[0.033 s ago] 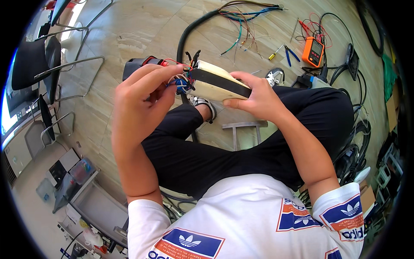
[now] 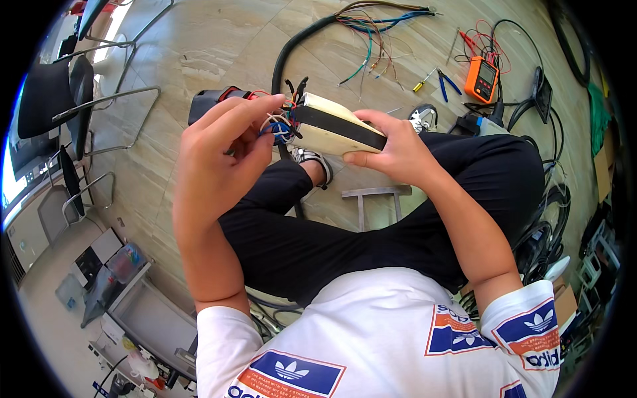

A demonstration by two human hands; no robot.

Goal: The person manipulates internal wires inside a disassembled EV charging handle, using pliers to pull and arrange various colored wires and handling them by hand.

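Observation:
My right hand (image 2: 403,147) is closed round the near right end of a cream-coloured block-shaped housing (image 2: 332,127) with a black band along its side. It is held up above my crossed legs. A bundle of thin coloured wires (image 2: 282,128), blue, white, red and black, comes out of the housing's left end. My left hand (image 2: 219,146) is at these wires, with its fingers curled and its index finger stretched over the top of them. Thumb and fingers are round some of the wires; the exact grip is partly hidden behind the hand.
A dark grey and red case-like object (image 2: 211,105) lies behind my left hand. A thick black cable (image 2: 286,56) with stripped coloured leads crosses the floor. Further right are a screwdriver (image 2: 419,85), blue pliers (image 2: 446,85) and an orange multimeter (image 2: 482,78). A metal frame (image 2: 376,192) lies between my legs.
My left hand's index finger and thumb have shifted very slightly right over the wires. The right hand and the housing stay put.

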